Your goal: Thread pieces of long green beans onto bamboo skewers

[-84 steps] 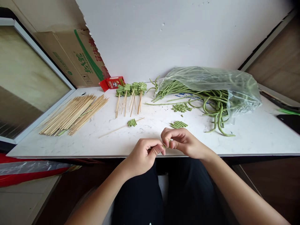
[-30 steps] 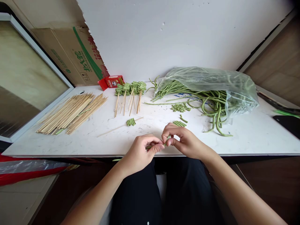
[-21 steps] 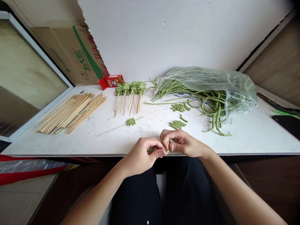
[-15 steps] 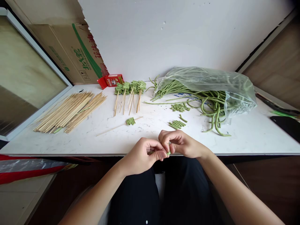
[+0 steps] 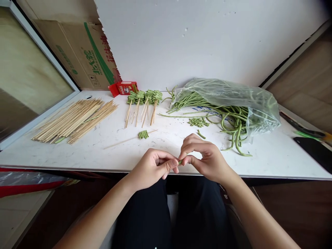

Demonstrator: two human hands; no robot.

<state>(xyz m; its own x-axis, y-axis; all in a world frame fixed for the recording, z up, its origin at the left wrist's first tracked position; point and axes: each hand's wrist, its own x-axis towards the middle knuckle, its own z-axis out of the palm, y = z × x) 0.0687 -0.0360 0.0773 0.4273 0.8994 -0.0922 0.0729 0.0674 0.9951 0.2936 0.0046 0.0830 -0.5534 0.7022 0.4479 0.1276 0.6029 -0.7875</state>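
Note:
Over the table's front edge, my left hand (image 5: 153, 169) and my right hand (image 5: 203, 157) meet, fingertips nearly touching. Both pinch a short green bean piece (image 5: 180, 161), mostly covered by the fingers. Just beyond my right hand lies a single cut bean piece (image 5: 201, 134), with a small pile of cut pieces (image 5: 198, 122) farther back. Ahead of my left hand, a skewer (image 5: 121, 142) lies flat and carries a short row of bean pieces (image 5: 143, 134) near one end.
Loose bamboo skewers (image 5: 70, 121) lie at the left. Finished bean skewers (image 5: 145, 97) are stacked at the back by a red box (image 5: 124, 88). Long beans (image 5: 237, 121) spill from a clear plastic bag (image 5: 223, 90) at the right. A black flat object (image 5: 312, 152) sits at the far right.
My right hand has risen and shifted right, its fingers more raised. It now covers the spot where a row of cut pieces showed. The view has tilted slightly.

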